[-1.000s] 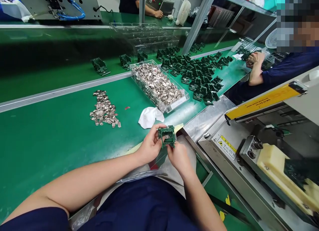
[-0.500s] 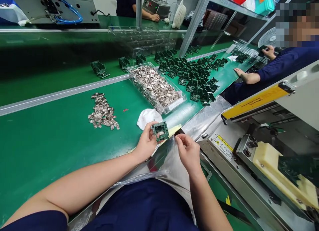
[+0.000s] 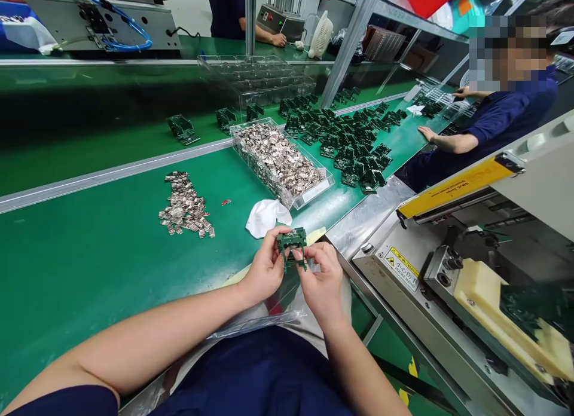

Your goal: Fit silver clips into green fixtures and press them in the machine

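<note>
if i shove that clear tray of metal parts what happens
The clear tray probably feels heavy for its size, packed near the rim with metal parts. Low and wide, it would likely slide rather than tip on the green mat. Its thin walls might crack if knocked.

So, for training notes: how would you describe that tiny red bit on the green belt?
Start at the green conveyor belt. Find the clear plastic tray of silvery metal parts and the loose heap of metal parts left of it. Between them lies one small red scrap, the only red thing on that stretch.
</note>
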Action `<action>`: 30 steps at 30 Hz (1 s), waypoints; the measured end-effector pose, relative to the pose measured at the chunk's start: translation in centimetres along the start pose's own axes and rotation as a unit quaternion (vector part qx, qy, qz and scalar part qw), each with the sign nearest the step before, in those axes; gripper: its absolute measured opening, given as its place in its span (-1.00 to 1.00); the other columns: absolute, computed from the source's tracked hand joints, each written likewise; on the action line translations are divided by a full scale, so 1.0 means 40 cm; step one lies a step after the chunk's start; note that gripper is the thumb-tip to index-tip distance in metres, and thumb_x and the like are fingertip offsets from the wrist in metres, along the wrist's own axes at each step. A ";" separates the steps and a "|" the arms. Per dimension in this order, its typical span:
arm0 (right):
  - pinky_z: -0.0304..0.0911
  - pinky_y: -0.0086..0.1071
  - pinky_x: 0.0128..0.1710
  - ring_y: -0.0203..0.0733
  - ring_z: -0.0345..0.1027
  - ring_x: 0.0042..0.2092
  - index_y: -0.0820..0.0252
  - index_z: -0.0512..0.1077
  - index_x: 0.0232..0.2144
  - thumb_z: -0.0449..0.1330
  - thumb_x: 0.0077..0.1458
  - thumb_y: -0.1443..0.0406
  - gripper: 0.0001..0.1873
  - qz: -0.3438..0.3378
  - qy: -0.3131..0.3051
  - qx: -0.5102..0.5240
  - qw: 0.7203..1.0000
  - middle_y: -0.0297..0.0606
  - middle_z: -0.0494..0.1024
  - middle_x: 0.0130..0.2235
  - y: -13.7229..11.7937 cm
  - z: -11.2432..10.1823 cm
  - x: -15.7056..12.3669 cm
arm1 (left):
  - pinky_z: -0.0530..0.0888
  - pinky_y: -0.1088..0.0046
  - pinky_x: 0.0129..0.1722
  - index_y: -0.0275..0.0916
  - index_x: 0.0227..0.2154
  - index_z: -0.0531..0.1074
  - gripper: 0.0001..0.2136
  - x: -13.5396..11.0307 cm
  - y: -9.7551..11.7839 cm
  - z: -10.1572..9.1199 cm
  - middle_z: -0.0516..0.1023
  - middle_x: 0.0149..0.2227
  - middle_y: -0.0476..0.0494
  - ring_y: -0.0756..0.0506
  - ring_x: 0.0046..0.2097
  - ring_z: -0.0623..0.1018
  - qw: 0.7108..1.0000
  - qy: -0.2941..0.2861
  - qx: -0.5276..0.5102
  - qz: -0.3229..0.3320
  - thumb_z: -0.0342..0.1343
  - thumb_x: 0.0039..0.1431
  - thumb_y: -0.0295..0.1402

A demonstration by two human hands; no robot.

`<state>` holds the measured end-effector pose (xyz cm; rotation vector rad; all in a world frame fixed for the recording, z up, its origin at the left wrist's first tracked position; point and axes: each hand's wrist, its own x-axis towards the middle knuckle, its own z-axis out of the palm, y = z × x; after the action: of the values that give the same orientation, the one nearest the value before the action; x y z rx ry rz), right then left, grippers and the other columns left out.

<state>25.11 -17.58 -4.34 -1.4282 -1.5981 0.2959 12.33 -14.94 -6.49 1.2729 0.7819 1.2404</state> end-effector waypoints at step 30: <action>0.21 0.01 0.17 0.06 0.28 0.13 0.01 0.27 0.18 0.33 0.09 0.19 -0.37 -0.055 0.009 0.071 0.996 -0.13 0.43 0.07 0.053 -0.388 -0.127 | 0.45 0.30 0.04 -0.04 0.24 0.07 -0.53 0.049 0.092 0.185 0.40 0.11 -0.24 -0.14 0.08 0.47 0.916 -0.396 0.036 -0.050 0.00 0.30 -0.35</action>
<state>37.58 -27.47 -0.02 -1.2264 -1.6021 0.3246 18.91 -15.51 -1.15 1.6048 0.2872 0.5183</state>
